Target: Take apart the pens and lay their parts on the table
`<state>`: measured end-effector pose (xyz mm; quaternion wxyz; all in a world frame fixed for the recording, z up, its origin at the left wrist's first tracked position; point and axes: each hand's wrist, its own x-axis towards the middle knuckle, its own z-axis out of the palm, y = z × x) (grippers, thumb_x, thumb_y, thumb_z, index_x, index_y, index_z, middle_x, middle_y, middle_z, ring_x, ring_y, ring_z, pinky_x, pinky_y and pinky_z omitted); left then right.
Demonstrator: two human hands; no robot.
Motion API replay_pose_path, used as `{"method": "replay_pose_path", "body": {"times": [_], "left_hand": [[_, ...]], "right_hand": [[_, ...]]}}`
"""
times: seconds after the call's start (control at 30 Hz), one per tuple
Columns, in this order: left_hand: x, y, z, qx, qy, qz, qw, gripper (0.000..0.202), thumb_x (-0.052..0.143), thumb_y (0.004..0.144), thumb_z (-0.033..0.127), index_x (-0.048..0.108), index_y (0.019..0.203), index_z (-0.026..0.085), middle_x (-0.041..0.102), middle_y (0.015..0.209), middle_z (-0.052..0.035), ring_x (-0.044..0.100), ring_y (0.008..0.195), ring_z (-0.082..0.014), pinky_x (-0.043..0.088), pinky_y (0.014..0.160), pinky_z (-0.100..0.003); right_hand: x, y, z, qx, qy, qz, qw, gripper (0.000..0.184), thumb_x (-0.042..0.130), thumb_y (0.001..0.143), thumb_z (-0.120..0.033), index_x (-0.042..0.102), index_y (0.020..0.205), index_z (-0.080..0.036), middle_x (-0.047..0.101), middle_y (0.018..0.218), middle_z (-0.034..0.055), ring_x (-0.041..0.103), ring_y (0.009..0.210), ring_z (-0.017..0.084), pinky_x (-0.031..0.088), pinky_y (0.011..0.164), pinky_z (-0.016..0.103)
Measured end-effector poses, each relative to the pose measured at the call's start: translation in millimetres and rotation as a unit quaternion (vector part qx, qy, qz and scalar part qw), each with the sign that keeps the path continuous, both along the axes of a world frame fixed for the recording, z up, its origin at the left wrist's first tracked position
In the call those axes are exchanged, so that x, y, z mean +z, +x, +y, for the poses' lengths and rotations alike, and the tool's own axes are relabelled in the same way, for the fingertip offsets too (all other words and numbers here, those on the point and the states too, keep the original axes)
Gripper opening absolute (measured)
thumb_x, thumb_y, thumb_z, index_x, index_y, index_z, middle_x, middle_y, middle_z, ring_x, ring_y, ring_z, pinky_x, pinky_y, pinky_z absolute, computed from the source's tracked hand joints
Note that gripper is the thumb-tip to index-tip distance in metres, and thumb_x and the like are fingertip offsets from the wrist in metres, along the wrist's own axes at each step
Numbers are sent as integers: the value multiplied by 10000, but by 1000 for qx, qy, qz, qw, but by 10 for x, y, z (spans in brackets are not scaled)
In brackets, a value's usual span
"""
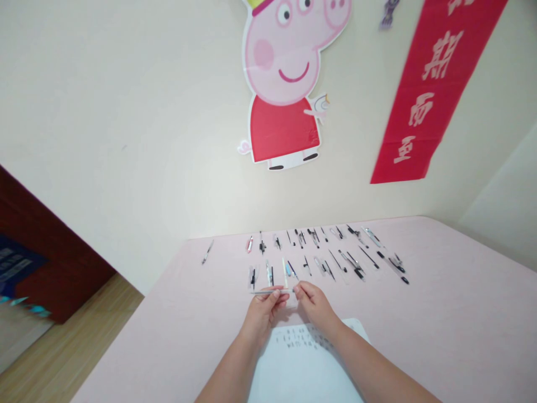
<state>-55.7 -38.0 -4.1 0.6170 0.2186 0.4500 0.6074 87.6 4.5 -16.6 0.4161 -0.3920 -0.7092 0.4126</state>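
Note:
Level above the table, a thin, pale pen (263, 292) points to the left. My left hand (264, 311) is closed around its middle, thumb on top. At the other end, my right hand (312, 301) pinches the tip of the pen between thumb and fingers; what exactly lies inside that pinch is hidden. Below both hands is a white sheet (302, 372) with rows of dark handwritten marks, partly covered by my forearms. Just beyond my fingers lie a pale slim stick (285, 271) and a dark pen (292, 270).
Two rows of pens and pen parts, such as a long black pen (393, 267), spread along the far side of the pink table (440, 313). One pen (207, 252) lies apart at the left. A wall with a pig cutout (285, 129) and red banner (436, 89) rises behind.

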Motion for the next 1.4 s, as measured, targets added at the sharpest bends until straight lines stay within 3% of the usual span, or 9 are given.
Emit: {"method": "replay_pose_path", "body": {"times": [0.33,0.53,0.83,1.17,1.4], "left_hand": [[14,-8,19,22,-19,-36,999,129,673,721,142,642,830,79,707,694,-87,669,640,-108,529,593,-143],[0,-1,16,10,-11,-26,1000,157,699,695,155,645,825,85,711,712,-87,669,649,-111,531,603,-152],[-16,-4,27,18,-8,-37,999,147,697,698,157,644,815,85,705,691,-73,664,640,-101,528,610,-145],[-32,-8,28,11,-3,-39,999,164,703,692,162,636,820,86,706,707,-81,667,659,-109,530,627,-153],[-16,-3,18,11,-6,-37,999,171,706,689,167,636,820,81,706,714,-86,668,658,-115,532,626,-158]], "right_hand": [[8,-2,-5,30,-11,54,998,260,454,838,-429,461,732,-191,438,673,-20,424,624,133,349,579,242],[-29,22,23,28,-25,18,999,418,336,885,-470,466,610,-183,452,579,-12,431,583,139,342,580,260],[-36,16,23,32,-5,24,999,291,450,834,-441,477,704,-182,444,640,-26,423,602,128,341,568,243],[-13,5,18,23,-39,17,999,423,336,875,-506,447,611,-194,435,555,-20,443,581,143,358,562,258],[-40,15,33,14,-11,-6,1000,314,414,852,-405,483,641,-182,470,599,-21,452,606,139,353,584,251]]}}
